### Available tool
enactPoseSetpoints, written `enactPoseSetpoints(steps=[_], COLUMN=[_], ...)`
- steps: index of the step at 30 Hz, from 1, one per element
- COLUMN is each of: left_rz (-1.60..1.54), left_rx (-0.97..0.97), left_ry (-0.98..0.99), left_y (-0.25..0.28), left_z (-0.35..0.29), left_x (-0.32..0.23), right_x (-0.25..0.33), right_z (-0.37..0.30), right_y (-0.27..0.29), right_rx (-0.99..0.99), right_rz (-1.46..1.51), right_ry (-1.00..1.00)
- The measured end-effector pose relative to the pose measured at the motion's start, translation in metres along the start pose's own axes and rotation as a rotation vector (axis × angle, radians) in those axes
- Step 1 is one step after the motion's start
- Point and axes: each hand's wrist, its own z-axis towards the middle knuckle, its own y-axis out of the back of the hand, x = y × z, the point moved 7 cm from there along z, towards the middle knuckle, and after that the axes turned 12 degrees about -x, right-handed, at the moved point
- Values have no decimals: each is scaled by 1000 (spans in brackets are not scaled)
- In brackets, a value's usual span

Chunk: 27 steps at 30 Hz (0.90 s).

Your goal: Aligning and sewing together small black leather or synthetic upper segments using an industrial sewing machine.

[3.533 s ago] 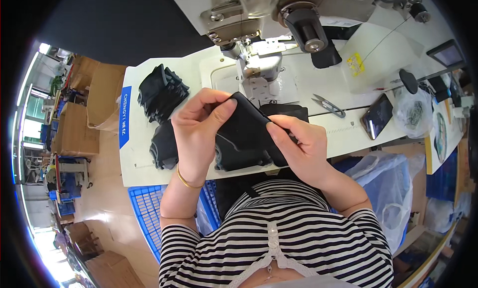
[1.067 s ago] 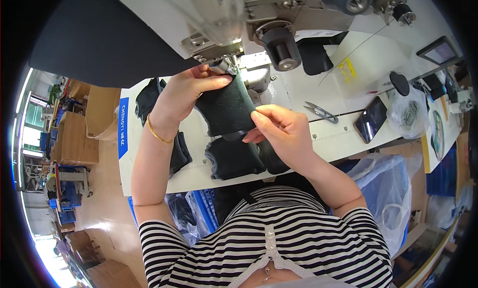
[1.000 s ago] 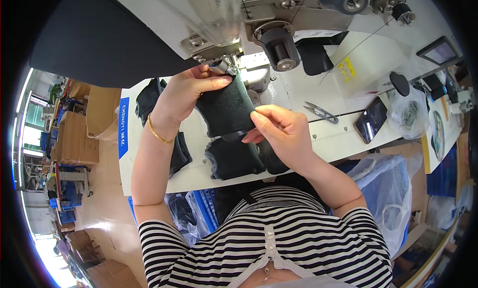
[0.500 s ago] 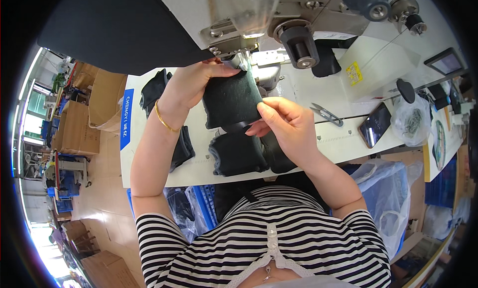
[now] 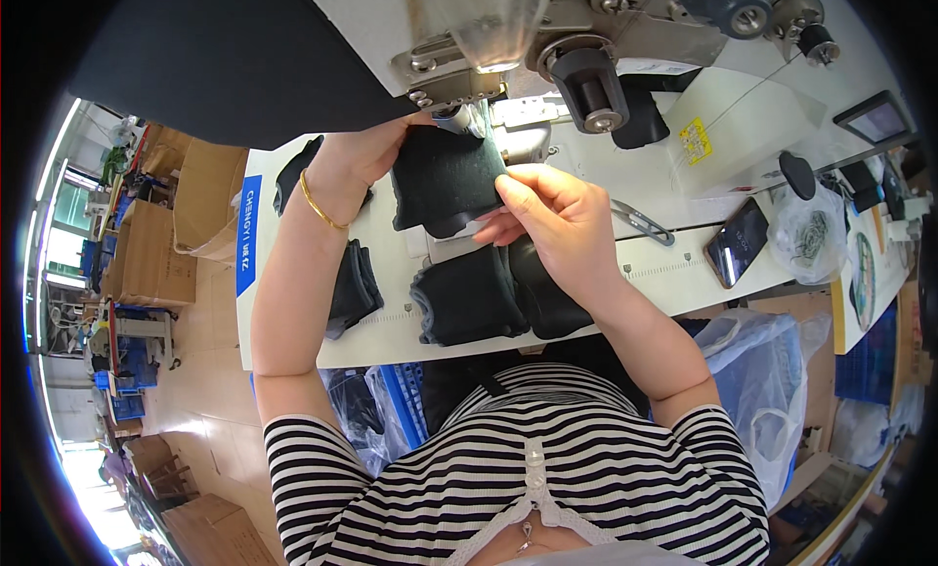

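Holding a dark fabric piece (image 5: pixel 445 175) up at the sewing machine head (image 5: pixel 547 38), both hands on it. Left hand (image 5: pixel 357 155) grips the piece's left edge, fingers closed on the cloth, gold bangle (image 5: pixel 315 202) on the wrist. Right hand (image 5: pixel 552 214) pinches the right edge between thumb and fingertips. Piece sits just under and in front of the needle area; I can't tell whether it's actually under the presser foot, the hands and the cloth hide that spot.

Progress, judging from layout only:
- Stack of dark folded pieces (image 5: pixel 464 297) lies at the near edge of the white table (image 5: pixel 655 273), just below the held piece and partly under the right forearm. Can't say whether these are finished or waiting.
- Second dark pile (image 5: pixel 354 284) toward the table's left edge, beside the left forearm; more dark cloth (image 5: pixel 293 170) at the far left corner behind the left wrist.
- So this piece looks like it's being positioned for a seam, not yet stitched as far as I can see; several pieces remain around it either way.

Other stuff on the table: thread snips (image 5: pixel 643 222) just right of the right hand, phone (image 5: pixel 738 255) further right, clear bag of small parts (image 5: pixel 811 236) near the right edge. Plastic bags (image 5: pixel 752 370) hang below the table's near right corner.
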Motion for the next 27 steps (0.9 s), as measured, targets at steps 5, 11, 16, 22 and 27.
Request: enactPoseSetpoints(steps=[5,11,16,22,27], left_rz=[-61,1439,711,725,566], left_rx=[181,-64,-94,-70,77], left_ry=[-94,-610,-1043,-1002,-743], left_y=[-2,-28,-27,-31,-26], left_z=[9,-29,-94,-98,-79], left_x=[-9,-29,-14,-7,-5], right_x=[-2,-3,5,21,21], right_z=[4,8,5,0,5], right_y=[-5,-4,4,5,7], right_rx=[-5,-30,-70,-45,-22], right_rz=[31,36,-217,-376,-401], right_ry=[4,0,211,423,427])
